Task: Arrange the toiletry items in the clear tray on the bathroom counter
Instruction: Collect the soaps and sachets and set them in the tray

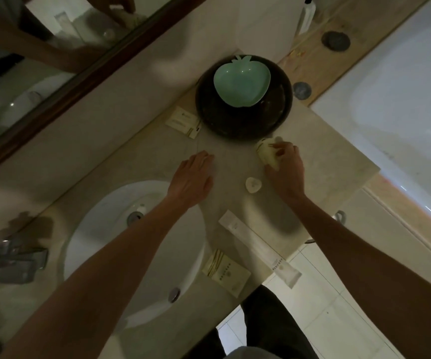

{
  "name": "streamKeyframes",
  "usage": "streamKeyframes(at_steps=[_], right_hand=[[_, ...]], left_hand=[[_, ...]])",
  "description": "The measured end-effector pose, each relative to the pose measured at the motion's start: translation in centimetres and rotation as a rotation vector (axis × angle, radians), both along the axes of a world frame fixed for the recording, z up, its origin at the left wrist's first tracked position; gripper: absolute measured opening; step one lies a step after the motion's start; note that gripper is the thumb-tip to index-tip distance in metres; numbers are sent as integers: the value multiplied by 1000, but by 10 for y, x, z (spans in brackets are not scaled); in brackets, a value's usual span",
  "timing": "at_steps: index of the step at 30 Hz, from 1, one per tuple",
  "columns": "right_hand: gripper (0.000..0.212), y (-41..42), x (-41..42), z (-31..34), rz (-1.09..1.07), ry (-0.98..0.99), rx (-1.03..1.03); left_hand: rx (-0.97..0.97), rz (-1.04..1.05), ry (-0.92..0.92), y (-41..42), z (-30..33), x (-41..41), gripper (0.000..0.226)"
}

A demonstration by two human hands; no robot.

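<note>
The clear tray [224, 163] is barely visible on the beige counter [325, 151], in front of a dark bowl. My left hand [192, 178] lies flat with straight fingers on the tray's left edge. My right hand [285, 168] grips a small cream packet [266, 152] just right of the tray. A small pale heart-shaped soap [253, 185] lies between my hands. Nearer to me lie a long white sachet [257, 251] and a cream packet [226, 269]. Two more cream packets [183, 122] lie left of the bowl.
A dark round bowl [244, 120] holds a green apple-shaped dish [241, 82] at the back of the counter. A white sink [131, 250] with a tap [15, 257] is at the left. A bathtub [403, 99] is at the right, a mirror [40, 60] at the upper left.
</note>
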State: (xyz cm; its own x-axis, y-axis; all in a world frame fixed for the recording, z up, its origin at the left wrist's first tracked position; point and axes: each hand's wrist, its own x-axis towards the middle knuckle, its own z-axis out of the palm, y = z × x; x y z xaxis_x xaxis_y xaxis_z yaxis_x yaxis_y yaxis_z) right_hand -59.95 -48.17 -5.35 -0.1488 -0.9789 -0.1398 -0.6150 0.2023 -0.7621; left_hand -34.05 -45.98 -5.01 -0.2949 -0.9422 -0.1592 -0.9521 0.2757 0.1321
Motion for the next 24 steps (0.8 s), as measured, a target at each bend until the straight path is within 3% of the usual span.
streamKeyframes(at_steps=[5,8,11,15,20,22,24], right_hand=[[62,-14,29,2,158,-115,2],[68,-22,31,0,244,27,69],[56,-24,25,-2,200,188,49],[61,-22,37,-4,252,399,116],[41,-22,38,-16,287,284,41],[30,-18,26,-17,242,293,17],[37,-10,13,-17,310,311,19]], left_hand=[[-5,44,37,-8,4,0,63],[16,70,30,-18,2,3,69],[42,97,35,-28,1,9,69],[-1,-132,51,-44,0,4,66],[-26,-642,-258,-76,9,-33,93],[22,-667,-376,-78,15,-34,91],[51,-600,-339,-74,19,-26,74]])
